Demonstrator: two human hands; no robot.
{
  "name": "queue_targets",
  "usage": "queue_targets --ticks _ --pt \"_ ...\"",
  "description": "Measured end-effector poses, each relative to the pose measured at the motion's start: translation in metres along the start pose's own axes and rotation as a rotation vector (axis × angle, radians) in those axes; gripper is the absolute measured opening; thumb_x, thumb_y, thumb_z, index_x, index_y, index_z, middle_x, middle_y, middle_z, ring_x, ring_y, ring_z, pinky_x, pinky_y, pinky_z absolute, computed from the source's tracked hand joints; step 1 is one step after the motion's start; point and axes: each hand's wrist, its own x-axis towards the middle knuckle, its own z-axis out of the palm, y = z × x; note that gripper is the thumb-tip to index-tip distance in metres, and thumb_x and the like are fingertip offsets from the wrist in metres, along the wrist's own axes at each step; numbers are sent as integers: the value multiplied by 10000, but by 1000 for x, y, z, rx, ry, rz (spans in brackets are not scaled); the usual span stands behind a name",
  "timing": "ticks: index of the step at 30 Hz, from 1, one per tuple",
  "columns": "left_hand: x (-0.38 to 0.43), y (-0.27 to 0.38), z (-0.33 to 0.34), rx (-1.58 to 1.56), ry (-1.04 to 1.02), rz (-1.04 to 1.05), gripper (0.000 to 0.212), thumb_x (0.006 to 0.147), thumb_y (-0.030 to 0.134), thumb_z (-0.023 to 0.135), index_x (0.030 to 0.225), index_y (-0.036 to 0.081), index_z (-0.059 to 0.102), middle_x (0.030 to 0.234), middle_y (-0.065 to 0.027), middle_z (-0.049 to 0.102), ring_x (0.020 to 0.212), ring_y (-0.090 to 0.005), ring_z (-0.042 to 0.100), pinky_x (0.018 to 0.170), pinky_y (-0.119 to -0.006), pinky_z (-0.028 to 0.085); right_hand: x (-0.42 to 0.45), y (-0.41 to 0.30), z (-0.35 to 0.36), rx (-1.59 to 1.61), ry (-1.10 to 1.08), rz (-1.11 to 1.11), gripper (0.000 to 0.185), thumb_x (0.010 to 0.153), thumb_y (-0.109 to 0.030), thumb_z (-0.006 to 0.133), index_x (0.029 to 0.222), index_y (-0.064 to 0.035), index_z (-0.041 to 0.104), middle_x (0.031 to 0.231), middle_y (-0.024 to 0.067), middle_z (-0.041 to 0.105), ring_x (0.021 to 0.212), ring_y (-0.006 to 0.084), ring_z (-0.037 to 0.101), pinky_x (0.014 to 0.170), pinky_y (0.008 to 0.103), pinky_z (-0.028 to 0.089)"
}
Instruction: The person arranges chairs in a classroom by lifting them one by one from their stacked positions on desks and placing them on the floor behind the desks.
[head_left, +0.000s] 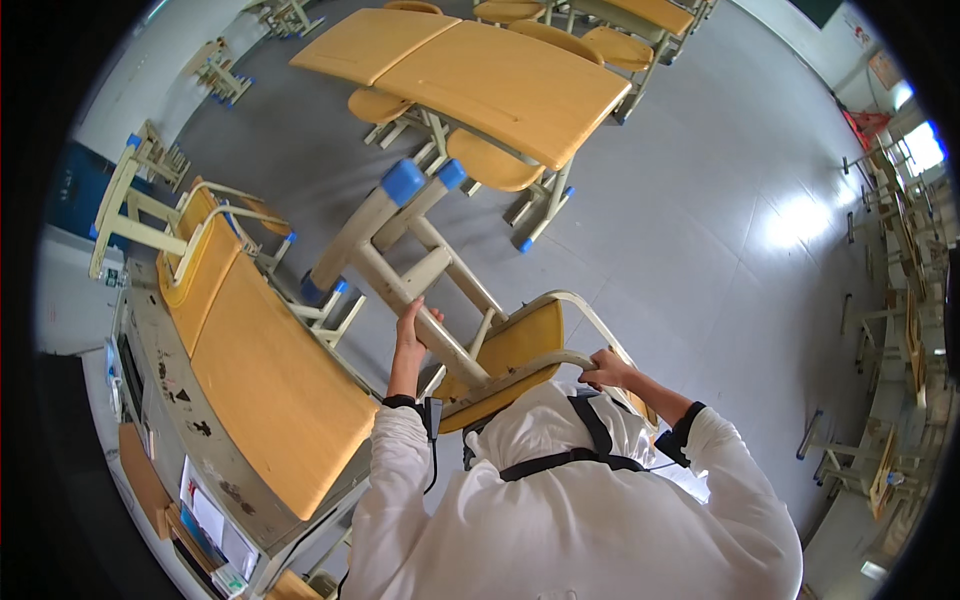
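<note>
A school chair (510, 345) with a beige metal frame, yellow wooden seat and blue foot caps is tilted in front of my body, its feet pointing up and away. My left hand (414, 328) grips a leg tube of the frame. My right hand (606, 370) is closed around the curved metal tube near the seat and backrest. Beside my left arm lies a yellow desk top (277, 375), with another chair (184, 247) resting upside down at its far end.
Ahead stand joined yellow desks (495, 82) with a chair (495, 161) tucked at the near side. More desks and chairs line the right wall (911, 322). A grey cabinet (180, 390) with stained top is at the left. Grey floor (675, 247) shows between them.
</note>
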Motion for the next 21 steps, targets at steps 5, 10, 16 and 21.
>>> queue_targets --ticks 5,10,16,21 --pt "9 -9 -12 -15 36 23 442 686 266 706 986 23 488 780 -79 493 700 -179 536 630 -327 526 -2 -15 8 47 58 47 278 672 -266 626 592 -5 578 484 44 543 437 124 528 450 263 418" --pt "13 -14 -16 75 91 45 515 698 327 695 1041 24 461 802 -99 514 705 -188 555 662 -315 513 4 -18 14 -40 126 168 286 664 -293 630 622 -12 600 491 45 542 439 126 532 456 270 422" --pt "25 -22 -20 210 255 105 631 701 377 675 1063 -72 419 950 -173 513 780 -248 565 644 -358 498 10 -20 21 -98 186 122 328 620 -307 623 725 3 630 578 128 578 539 228 581 545 343 456" --pt "26 -22 5 958 776 643 521 708 235 640 1043 -89 406 1000 -209 481 852 -318 520 732 -405 439 12 -23 24 -130 233 86 358 609 -314 609 774 2 631 669 193 591 644 309 594 605 386 458"
